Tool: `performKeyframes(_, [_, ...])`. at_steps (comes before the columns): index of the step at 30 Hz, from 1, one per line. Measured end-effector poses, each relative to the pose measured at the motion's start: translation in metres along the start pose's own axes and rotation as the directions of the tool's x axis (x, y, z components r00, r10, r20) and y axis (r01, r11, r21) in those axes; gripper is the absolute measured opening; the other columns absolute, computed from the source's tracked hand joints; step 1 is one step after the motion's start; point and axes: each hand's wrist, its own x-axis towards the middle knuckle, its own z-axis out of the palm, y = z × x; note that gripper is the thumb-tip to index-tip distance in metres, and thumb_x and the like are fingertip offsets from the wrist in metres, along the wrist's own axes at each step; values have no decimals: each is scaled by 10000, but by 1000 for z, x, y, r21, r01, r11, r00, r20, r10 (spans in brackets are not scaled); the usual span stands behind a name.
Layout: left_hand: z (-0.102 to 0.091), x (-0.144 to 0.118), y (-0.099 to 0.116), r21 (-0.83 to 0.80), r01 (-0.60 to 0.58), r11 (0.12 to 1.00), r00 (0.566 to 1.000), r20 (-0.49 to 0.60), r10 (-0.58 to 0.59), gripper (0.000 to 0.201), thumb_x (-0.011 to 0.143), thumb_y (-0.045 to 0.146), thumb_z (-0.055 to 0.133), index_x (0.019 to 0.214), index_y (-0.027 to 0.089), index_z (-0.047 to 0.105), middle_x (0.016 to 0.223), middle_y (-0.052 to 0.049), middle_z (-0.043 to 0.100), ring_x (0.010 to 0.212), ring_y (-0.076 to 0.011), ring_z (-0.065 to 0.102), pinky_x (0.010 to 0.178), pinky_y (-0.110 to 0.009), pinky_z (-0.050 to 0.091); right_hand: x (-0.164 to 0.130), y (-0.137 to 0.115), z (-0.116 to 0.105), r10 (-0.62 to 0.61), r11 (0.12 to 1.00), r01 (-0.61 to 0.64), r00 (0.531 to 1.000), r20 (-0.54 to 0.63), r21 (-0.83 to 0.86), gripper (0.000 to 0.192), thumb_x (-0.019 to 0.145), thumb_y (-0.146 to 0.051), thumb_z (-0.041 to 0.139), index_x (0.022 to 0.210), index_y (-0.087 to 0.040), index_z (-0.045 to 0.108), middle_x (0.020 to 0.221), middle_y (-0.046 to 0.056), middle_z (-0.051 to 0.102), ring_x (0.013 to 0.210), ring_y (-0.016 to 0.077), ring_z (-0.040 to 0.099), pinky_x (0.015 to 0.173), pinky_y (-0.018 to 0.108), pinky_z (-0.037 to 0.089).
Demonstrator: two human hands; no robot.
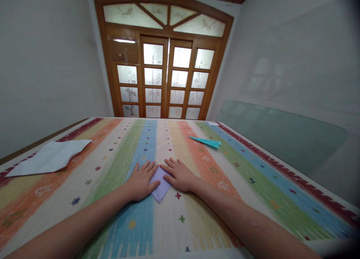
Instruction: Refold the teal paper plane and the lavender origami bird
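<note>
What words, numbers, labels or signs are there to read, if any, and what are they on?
None that I can read.
The purple paper, blue paper and white paper show no writing.
The cloth shows patterns, like crosses.
A white patch at its far right is too small to make out.

Before me, a striped, cloth-covered table (pixel 168 221) holds a creased white sheet (pixel 50 157) at left, folded lavender paper (pixel 159 193) nearest me, and folded turquoise paper (pixel 208 142) at right.

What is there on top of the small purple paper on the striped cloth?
The left hand and right hand rest over opposite edges of the purple paper. Its middle and near corner show; parts beneath the hands are covered.
</note>
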Motion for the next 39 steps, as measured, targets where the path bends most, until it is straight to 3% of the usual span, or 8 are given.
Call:
performKeyframes(5, [-9, 4, 0, 9, -3, 1000, 1000, 21, 3, 737, 915, 654, 302, 1522, 237, 278, 1585, -95, 252, 1457, -339, 195, 1132, -619, 159, 1, 3, -1, -22, 1000, 22, 1000, 0, 11, 589, 976, -567, 332, 1510, -319, 311, 1589, 81, 252, 1463, 314, 190, 1155, 552, 128])
performKeyframes(8, [-19, 12, 3, 5, -1, 1000, 999, 39, 1, 701, 911, 649, 316, 1462, 225, 398, 1528, -115, 375, 1401, -342, 318, 1112, -578, 252, 1, 4, -1, -32, 999, 32, 999, 6, 20, 594, 977, -569, 331, 1513, -315, 306, 1591, 87, 244, 1464, 318, 182, 1154, 558, 118])
performKeyframes(11, [-19, 17, 6, 24, 17, 1000, 1000, -11, -17, 659, 913, 625, 334, 1405, 210, 475, 1474, -124, 449, 1351, -335, 385, 1109, -545, 280, 0, 4, -1, -36, 999, 36, 999, -4, 26, 594, 977, -567, 338, 1514, -316, 302, 1592, 88, 239, 1465, 321, 177, 1156, 561, 109])
performKeyframes(14, [-9, 17, 8, 41, 63, 997, 996, -60, -60, 657, 925, 606, 323, 1456, 229, 407, 1527, -115, 374, 1399, -347, 307, 1124, -612, 196, 0, 4, -1, -35, 999, 36, 999, -8, 32, 606, 970, -576, 350, 1518, -322, 291, 1592, 90, 234, 1465, 328, 175, 1157, 564, 107])
performKeyframes(18, [1, 15, 6, 24, 76, 997, 997, -29, -75, 669, 940, 592, 292, 1498, 226, 334, 1570, -100, 293, 1442, -338, 227, 1135, -641, 119, 0, 4, -2, -36, 999, 36, 999, -13, 34, 639, 957, -603, 358, 1522, -315, 282, 1591, 105, 234, 1462, 343, 177, 1155, 574, 106])
performKeyframes(29, [-3, 14, -1, -15, 52, 999, 999, -12, -52, 649, 941, 587, 317, 1493, 247, 351, 1572, -79, 293, 1449, -319, 222, 1156, -604, 108, -1, 5, -3, -24, 998, 25, 1000, -16, 63, 609, 963, -580, 366, 1511, -322, 311, 1590, 87, 243, 1463, 329, 184, 1160, 563, 108])
performKeyframes(33, [-5, 12, -8, -26, 6, 1000, 1000, 1, -6, 653, 945, 583, 330, 1502, 243, 330, 1574, -81, 287, 1456, -289, 220, 1169, -567, 114, 1, 8, -2, -12, 992, 19, 999, -53, 127, 497, 997, -495, 331, 1442, -309, 452, 1543, 62, 363, 1441, 290, 262, 1161, 535, 151])
performKeyframes(39, [-6, 9, -14, -34, -22, 999, 1000, 19, 22, 671, 939, 603, 338, 1511, 254, 307, 1582, -91, 265, 1466, -289, 190, 1173, -551, 101, 4, 18, 6, 68, 948, 0, 977, -202, 319, 433, 1003, -396, 324, 1240, -233, 648, 1330, 69, 610, 1311, 222, 468, 1126, 442, 305])
